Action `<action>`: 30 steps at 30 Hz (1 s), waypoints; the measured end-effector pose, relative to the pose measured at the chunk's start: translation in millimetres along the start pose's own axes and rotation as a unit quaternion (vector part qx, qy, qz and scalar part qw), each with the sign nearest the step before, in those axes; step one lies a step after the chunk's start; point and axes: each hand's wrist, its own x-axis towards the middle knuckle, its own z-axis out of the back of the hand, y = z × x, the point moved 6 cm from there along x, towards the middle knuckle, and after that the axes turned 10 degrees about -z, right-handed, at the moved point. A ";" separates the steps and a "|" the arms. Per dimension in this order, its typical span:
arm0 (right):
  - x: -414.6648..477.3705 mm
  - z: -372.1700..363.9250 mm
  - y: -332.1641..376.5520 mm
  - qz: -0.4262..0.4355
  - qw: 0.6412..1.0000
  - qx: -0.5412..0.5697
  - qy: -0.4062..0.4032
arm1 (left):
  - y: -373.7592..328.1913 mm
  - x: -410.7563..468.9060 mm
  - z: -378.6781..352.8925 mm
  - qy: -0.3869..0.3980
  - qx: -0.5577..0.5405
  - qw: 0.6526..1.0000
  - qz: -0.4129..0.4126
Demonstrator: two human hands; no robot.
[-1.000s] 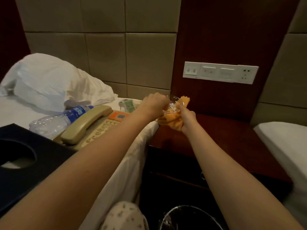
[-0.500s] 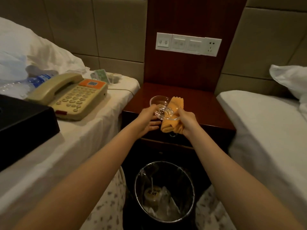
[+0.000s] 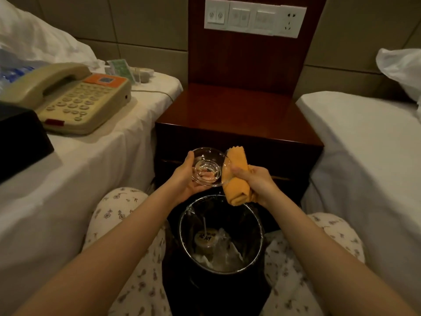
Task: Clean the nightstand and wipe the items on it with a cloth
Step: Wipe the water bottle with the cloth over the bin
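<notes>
My left hand (image 3: 185, 176) holds a clear glass dish (image 3: 207, 166) by its rim, tilted toward me above the bin. My right hand (image 3: 255, 182) grips a folded orange cloth (image 3: 237, 176), which touches the dish's right edge. The dark wooden nightstand (image 3: 239, 112) stands just beyond both hands, between two white beds, with a bare glossy top. A beige telephone (image 3: 75, 99), a black tissue box (image 3: 20, 137) and a water bottle (image 3: 11, 71) lie on the left bed.
A black waste bin (image 3: 222, 233) lined with clear plastic stands between my knees, holding a cup and wrappers. A white switch panel (image 3: 255, 18) sits on the wooden wall panel. Small packets (image 3: 121, 68) lie near the left pillow. The right bed (image 3: 364, 156) flanks the nightstand.
Both hands have pulled the dish and cloth back from over the nightstand top and down above the bin. My view has tilted downward.
</notes>
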 end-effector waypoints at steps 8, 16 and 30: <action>-4.9 -10.7 19.3 0.187 0.971 -0.131 -0.067 | 27.1 -2.8 -2.5 0.022 0.101 0.994 0.028; 2.0 -41.0 -8.4 0.249 0.857 -0.432 -0.128 | 58.7 4.9 -8.3 0.013 0.073 0.996 0.042; 14.8 -45.6 -19.1 0.185 0.934 -0.305 0.009 | 61.7 6.7 -6.3 -0.024 0.084 0.995 0.045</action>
